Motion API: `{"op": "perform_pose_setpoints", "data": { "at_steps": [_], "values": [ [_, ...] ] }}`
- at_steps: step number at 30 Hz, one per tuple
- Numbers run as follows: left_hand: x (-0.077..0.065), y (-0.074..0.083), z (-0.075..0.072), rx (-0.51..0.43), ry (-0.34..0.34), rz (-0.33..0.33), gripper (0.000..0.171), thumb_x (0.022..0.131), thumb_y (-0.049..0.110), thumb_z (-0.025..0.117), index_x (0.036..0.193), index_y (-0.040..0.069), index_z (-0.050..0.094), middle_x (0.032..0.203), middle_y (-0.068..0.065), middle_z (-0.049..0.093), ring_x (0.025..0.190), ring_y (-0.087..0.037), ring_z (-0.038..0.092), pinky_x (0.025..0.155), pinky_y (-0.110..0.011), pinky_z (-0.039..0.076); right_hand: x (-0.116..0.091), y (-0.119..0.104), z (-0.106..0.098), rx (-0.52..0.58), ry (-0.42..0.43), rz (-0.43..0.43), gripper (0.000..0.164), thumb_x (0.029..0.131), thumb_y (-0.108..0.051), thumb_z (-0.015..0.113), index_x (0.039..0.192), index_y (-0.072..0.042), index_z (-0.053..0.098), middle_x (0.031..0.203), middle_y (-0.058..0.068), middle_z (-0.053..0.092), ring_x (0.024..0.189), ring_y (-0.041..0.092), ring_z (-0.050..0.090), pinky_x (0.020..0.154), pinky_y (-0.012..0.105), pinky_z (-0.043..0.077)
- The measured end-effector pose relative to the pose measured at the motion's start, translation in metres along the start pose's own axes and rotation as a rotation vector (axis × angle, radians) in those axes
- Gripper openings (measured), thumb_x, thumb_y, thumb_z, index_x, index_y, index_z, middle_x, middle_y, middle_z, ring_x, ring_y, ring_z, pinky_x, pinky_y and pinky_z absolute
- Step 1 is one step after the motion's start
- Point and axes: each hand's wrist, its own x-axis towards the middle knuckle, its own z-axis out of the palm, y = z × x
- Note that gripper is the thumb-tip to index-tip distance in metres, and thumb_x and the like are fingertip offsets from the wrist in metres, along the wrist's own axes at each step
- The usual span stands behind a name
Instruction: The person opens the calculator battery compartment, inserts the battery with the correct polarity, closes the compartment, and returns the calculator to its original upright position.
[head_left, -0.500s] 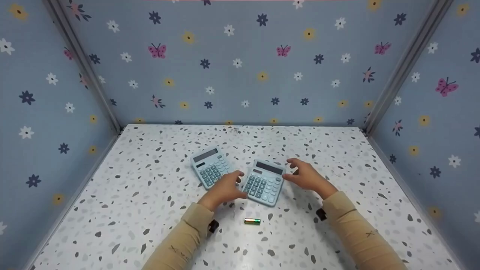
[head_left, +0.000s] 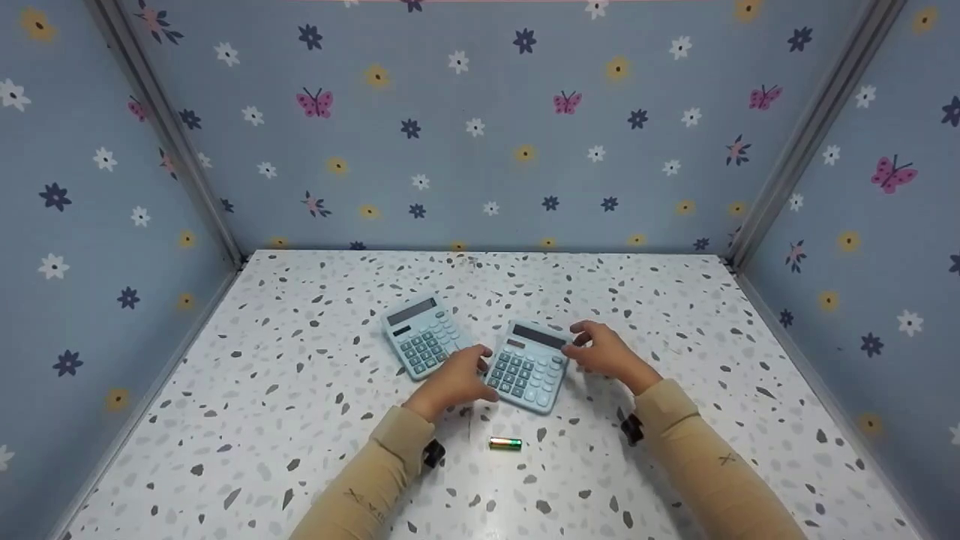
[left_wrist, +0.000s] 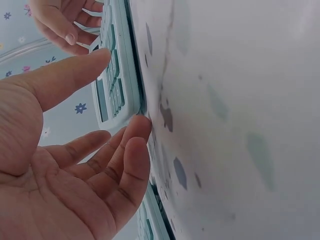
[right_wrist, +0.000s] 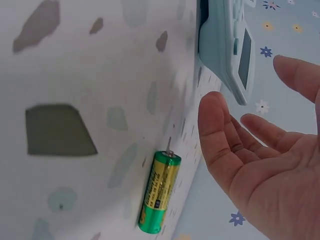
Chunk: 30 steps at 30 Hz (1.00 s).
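Two pale blue calculators lie face up on the speckled table in the head view. My left hand point(head_left: 454, 379) is at the left edge of the right-hand calculator point(head_left: 531, 369), fingers spread. In the left wrist view its thumb point(left_wrist: 75, 72) overlaps the keys and the fingertips come right to the casing's side. Beside that calculator's upper right corner is my right hand point(head_left: 606, 352), fingers loosely bent and thumb apart. The left-hand calculator point(head_left: 414, 315) sits tilted just past my left hand, its lower right part covered by it.
A green and gold battery point(head_left: 505, 443) lies on the table point(head_left: 300, 420) in front of the calculators, between my forearms. Flower-patterned panels point(head_left: 480, 172) close off the back and both sides. A small black device point(head_left: 632, 427) shows at my right wrist.
My right hand has shifted slightly left, nearer the right-hand calculator. My left hand has moved a little right and down. Both calculators and the battery stay where they were.
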Motion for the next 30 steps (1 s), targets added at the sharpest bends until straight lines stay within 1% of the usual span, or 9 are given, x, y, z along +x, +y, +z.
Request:
{"op": "perform_pose_setpoints", "data": {
  "at_steps": [4, 8, 13, 18, 21, 24, 27, 30],
  "values": [
    [0.001, 0.001, 0.003, 0.006, -0.01, 0.0, 0.085, 0.081, 0.01, 0.091, 0.155, -0.001, 0.052, 0.137, -0.022, 0.067, 0.118, -0.033, 0.066, 0.107, -0.053, 0.057, 0.003, 0.0, 0.005, 0.044, -0.009, 0.041, 0.054, 0.109, -0.022, 0.065, 0.154, 0.003, 0.051, 0.145, 0.029, 0.06, 0.103, 0.029, 0.074, 0.086, 0.039, 0.065],
    [0.003, 0.003, 0.004, 0.019, -0.015, 0.011, 0.088, 0.078, 0.006, 0.09, 0.155, -0.006, 0.05, 0.135, -0.022, 0.069, 0.118, -0.033, 0.067, 0.11, -0.052, 0.056, 0.008, 0.001, 0.009, 0.055, -0.011, 0.031, 0.049, 0.11, -0.017, 0.06, 0.152, 0.006, 0.051, 0.14, 0.03, 0.062, 0.096, 0.026, 0.073, 0.08, 0.036, 0.066],
    [0.005, 0.002, 0.005, 0.041, -0.012, 0.03, 0.085, 0.075, 0.003, 0.089, 0.151, -0.009, 0.053, 0.135, -0.022, 0.07, 0.121, -0.033, 0.067, 0.114, -0.052, 0.054, 0.014, 0.002, 0.012, 0.032, -0.007, 0.007, 0.045, 0.109, -0.012, 0.054, 0.149, 0.009, 0.055, 0.126, 0.026, 0.069, 0.09, 0.023, 0.073, 0.075, 0.032, 0.064],
    [0.007, 0.002, 0.007, 0.066, -0.004, 0.026, 0.078, 0.075, 0.0, 0.087, 0.147, -0.01, 0.058, 0.136, -0.021, 0.069, 0.12, -0.031, 0.066, 0.116, -0.052, 0.053, 0.018, 0.001, 0.015, 0.004, 0.001, 0.002, 0.034, 0.109, -0.01, 0.052, 0.137, 0.006, 0.064, 0.114, 0.019, 0.072, 0.09, 0.022, 0.07, 0.072, 0.028, 0.058],
    [0.008, 0.003, 0.008, 0.075, 0.005, 0.026, 0.074, 0.075, -0.004, 0.084, 0.145, -0.01, 0.06, 0.133, -0.02, 0.07, 0.115, -0.029, 0.066, 0.113, -0.051, 0.054, 0.02, 0.0, 0.017, 0.022, -0.003, 0.009, 0.03, 0.11, -0.009, 0.05, 0.131, 0.005, 0.066, 0.111, 0.017, 0.072, 0.088, 0.022, 0.069, 0.07, 0.028, 0.057],
    [0.009, 0.003, 0.009, 0.091, 0.017, 0.024, 0.07, 0.073, -0.006, 0.081, 0.141, -0.01, 0.062, 0.127, -0.018, 0.072, 0.107, -0.027, 0.066, 0.107, -0.051, 0.057, 0.02, 0.0, 0.018, 0.05, -0.007, 0.019, 0.03, 0.111, -0.01, 0.048, 0.13, 0.005, 0.066, 0.11, 0.017, 0.072, 0.086, 0.022, 0.069, 0.07, 0.029, 0.057],
    [0.009, 0.005, 0.009, 0.11, 0.026, 0.014, 0.068, 0.073, -0.007, 0.08, 0.139, -0.009, 0.063, 0.123, -0.017, 0.073, 0.103, -0.026, 0.066, 0.102, -0.05, 0.059, 0.019, -0.001, 0.019, 0.069, -0.008, 0.03, 0.03, 0.112, -0.01, 0.046, 0.128, 0.004, 0.066, 0.11, 0.016, 0.071, 0.088, 0.021, 0.068, 0.072, 0.03, 0.058],
    [0.009, 0.006, 0.01, 0.128, 0.029, 0.005, 0.066, 0.074, -0.006, 0.081, 0.137, -0.008, 0.064, 0.12, -0.016, 0.073, 0.102, -0.026, 0.066, 0.1, -0.05, 0.06, 0.019, -0.002, 0.02, 0.068, -0.004, 0.04, 0.028, 0.113, -0.011, 0.047, 0.126, 0.003, 0.067, 0.111, 0.015, 0.071, 0.09, 0.021, 0.068, 0.075, 0.031, 0.059]
  ]
}}
